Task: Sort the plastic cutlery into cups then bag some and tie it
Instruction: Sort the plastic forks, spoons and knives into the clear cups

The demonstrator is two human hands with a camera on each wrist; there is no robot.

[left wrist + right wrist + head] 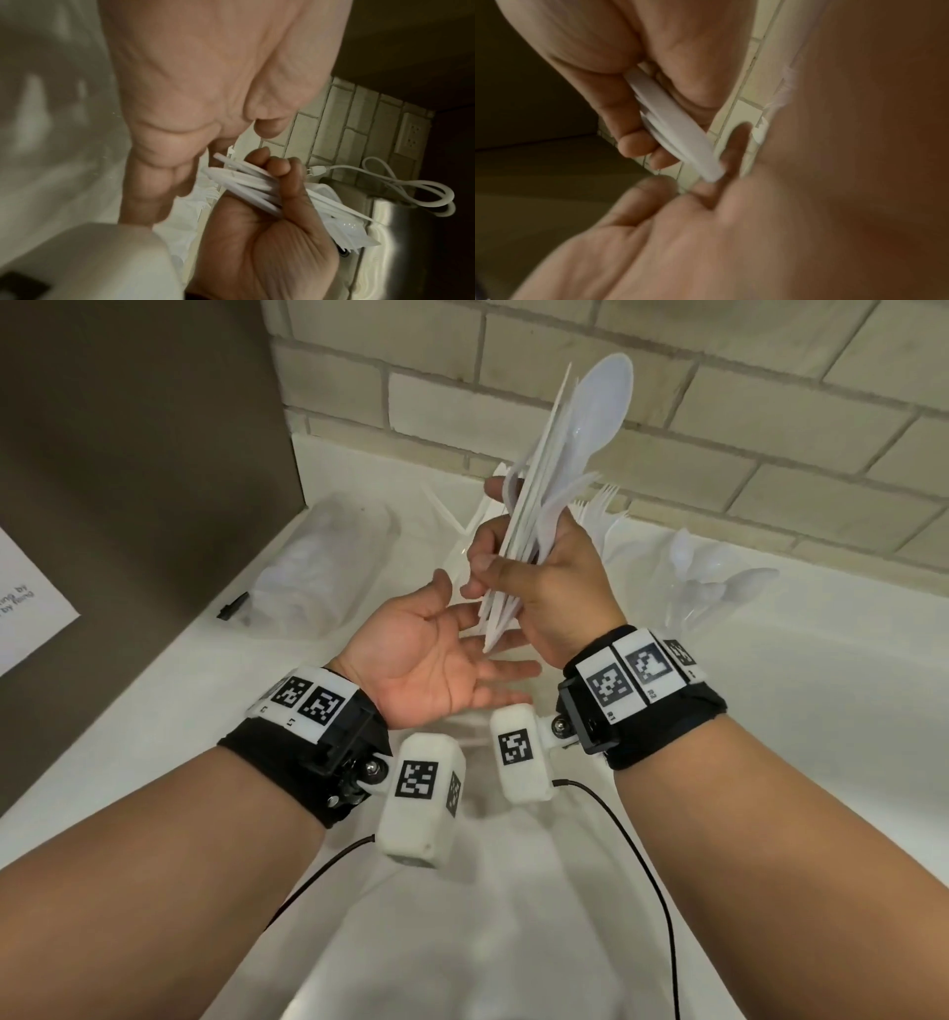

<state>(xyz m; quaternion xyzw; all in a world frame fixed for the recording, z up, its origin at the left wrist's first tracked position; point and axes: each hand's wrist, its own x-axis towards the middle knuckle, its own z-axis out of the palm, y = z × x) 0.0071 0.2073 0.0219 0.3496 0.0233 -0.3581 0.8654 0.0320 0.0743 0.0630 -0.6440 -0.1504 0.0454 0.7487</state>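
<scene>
My right hand [539, 577] grips a bundle of white plastic cutlery [565, 469] by its handles and holds it upright above the counter. A spoon bowl tops the bundle, with knives and a fork beside it. My left hand [436, 654] lies open, palm up, just under the handle ends. The left wrist view shows the bundle [246, 182] in the right hand [257, 243] beyond the left hand [205, 81]. Blurred in the right wrist view, the handles [675, 130] meet the left hand [680, 233]. A clear cup of spoons [719, 588] stands at the right, forks [606, 505] behind my hand.
A clear plastic bag [328, 557] lies on the white counter [796, 762] at the left, a small black object [233, 606] beside it. A brown panel [128, 480] rises at the left, a brick wall [744, 428] behind. A white cord [411, 182] lies by a steel sink [411, 233].
</scene>
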